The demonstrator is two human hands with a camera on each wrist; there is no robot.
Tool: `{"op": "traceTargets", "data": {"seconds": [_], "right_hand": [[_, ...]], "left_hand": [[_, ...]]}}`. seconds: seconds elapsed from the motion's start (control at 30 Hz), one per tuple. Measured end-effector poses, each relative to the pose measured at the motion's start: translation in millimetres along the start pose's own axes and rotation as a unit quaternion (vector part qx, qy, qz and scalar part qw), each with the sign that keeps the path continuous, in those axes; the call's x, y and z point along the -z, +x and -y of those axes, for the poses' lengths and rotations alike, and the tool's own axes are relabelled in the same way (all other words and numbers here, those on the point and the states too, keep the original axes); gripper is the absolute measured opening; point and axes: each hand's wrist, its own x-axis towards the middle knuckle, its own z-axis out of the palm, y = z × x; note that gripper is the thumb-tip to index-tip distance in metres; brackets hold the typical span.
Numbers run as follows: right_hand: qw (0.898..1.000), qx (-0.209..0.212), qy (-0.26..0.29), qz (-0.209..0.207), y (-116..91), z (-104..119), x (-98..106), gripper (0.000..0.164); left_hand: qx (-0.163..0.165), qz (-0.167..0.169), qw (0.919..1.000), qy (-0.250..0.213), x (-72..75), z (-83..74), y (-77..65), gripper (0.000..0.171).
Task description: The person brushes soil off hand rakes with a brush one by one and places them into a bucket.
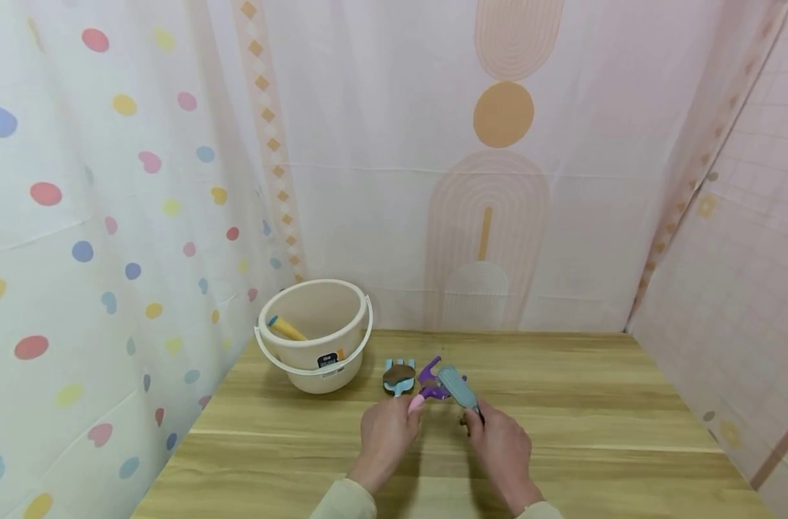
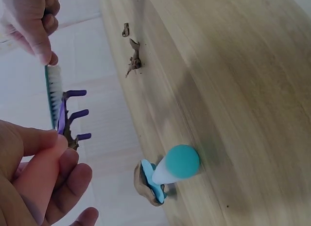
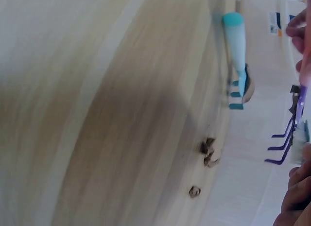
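Observation:
My left hand [image 1: 386, 436] grips the pink handle [image 2: 41, 177] of a small purple hand rake [image 1: 435, 393], its tines pointing away from me. Brown, dirt-like bits cling to the rake's head. In my right hand [image 1: 502, 443] is a scrub brush [image 1: 457, 388] with a teal back and white bristles. The bristles [image 2: 56, 85] lie against the purple rake's head in the left wrist view. Left of it, a light-blue hand rake [image 3: 238, 87] with a white, teal-ended handle [image 3: 236, 46] lies on the table, a brown clump [image 1: 400, 373] on its head.
A cream bucket [image 1: 303, 353] with a white bail stands at the back left, and a yellow handle [image 1: 288, 329] leans inside it. Brown crumbs [image 2: 135, 58] lie on the wooden table [image 1: 601, 411]. Patterned curtains [image 1: 381, 144] hang behind the table and along both sides.

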Motion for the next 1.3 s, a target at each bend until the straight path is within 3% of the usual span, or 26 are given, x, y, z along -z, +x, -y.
{"op": "traceTargets", "data": {"seconds": [0.37, 0.67, 0.93, 1.1, 1.3], "right_hand": [[0.999, -0.021, -0.036, 0.018, 7.6, -12.5, 0.2, 0.032], [0.998, -0.042, -0.032, 0.018, 10.8, -23.5, 0.4, 0.032], [0.999, -0.049, -0.017, 0.017, 13.3, -25.4, 8.0, 0.029], [1.0, -0.009, 0.003, 0.03, 10.9, -9.8, 4.0, 0.03], [0.999, -0.027, -0.008, 0.024, 6.9, -12.5, -2.1, 0.033]], "left_hand": [[0.002, 0.019, 0.9997, 0.013, 3.1, -1.1, 0.6, 0.028], [-0.007, 0.021, 0.9997, 0.009, 0.9, 1.4, -2.1, 0.023], [0.005, 0.038, 0.9993, 0.0, 0.0, 2.9, -2.7, 0.023], [-0.011, 0.023, 0.9997, -0.004, 0.2, 1.6, -0.4, 0.027], [-0.007, 0.008, 0.9999, 0.005, 1.9, 1.4, 1.8, 0.019]]}}
